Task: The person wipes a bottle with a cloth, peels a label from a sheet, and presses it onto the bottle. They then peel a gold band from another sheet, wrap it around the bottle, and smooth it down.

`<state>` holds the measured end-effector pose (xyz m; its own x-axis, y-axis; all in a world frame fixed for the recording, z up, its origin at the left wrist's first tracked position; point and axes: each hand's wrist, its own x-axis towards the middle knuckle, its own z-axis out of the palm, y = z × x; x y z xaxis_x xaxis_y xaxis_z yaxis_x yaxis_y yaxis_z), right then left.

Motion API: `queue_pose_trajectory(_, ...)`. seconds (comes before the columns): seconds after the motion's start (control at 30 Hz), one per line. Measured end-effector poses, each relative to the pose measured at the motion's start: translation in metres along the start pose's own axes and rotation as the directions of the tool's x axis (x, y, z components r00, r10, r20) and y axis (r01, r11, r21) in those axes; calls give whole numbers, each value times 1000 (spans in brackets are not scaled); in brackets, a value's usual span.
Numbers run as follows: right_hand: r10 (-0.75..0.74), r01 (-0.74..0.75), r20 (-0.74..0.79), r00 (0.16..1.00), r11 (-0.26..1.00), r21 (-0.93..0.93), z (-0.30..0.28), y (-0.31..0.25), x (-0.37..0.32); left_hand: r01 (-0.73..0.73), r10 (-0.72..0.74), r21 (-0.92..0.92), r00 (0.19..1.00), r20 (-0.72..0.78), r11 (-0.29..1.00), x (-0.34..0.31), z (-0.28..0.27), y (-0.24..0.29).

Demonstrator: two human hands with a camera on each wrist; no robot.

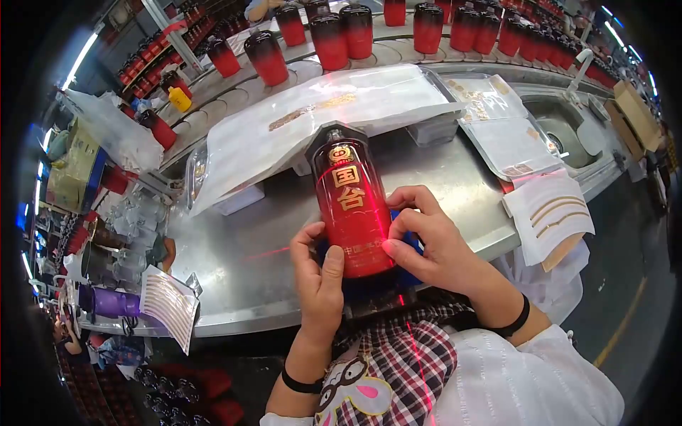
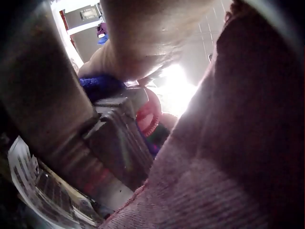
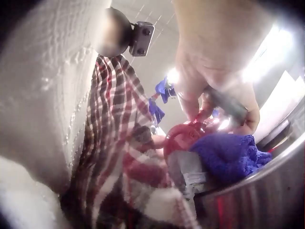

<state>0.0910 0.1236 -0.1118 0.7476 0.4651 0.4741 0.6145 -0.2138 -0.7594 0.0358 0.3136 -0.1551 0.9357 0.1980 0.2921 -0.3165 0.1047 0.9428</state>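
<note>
A red bottle [image 1: 355,213] with gold lettering and a dark top lies tilted, its neck pointing away, on a support with a blue cloth [image 1: 410,266]. My left hand [image 1: 320,280] holds its lower left side, thumb against the front, fingers bent along the edge. At the lower right edge my right hand [image 1: 437,245] touches the bottle with thumb and index fingertips close together; whether they pinch something thin I cannot tell. A red light spot falls by that thumb. The right wrist view shows the round red bottle base [image 3: 183,138] beside a blue cloth [image 3: 231,155].
Beyond the bottle, a white sheet [image 1: 249,142] bears gold pieces. A tray [image 1: 508,145] with more pieces stands right of it, near a sink [image 1: 561,121]. Sheets of gold strips hang over the table's right [image 1: 554,213] and left sides. Red-black bottles [image 1: 330,42] line a conveyor behind.
</note>
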Motion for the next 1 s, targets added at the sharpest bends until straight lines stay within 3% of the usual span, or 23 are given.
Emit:
queue_pose_trajectory(0.8,-23,23,10,1000,1000,-7,-1,5,0,-21,21,77,1000,0,997,-1,3,2)
queue_pose_trajectory(1.0,52,-53,9,999,997,52,-1,7,0,-19,19,73,1000,6,997,-1,1,0)
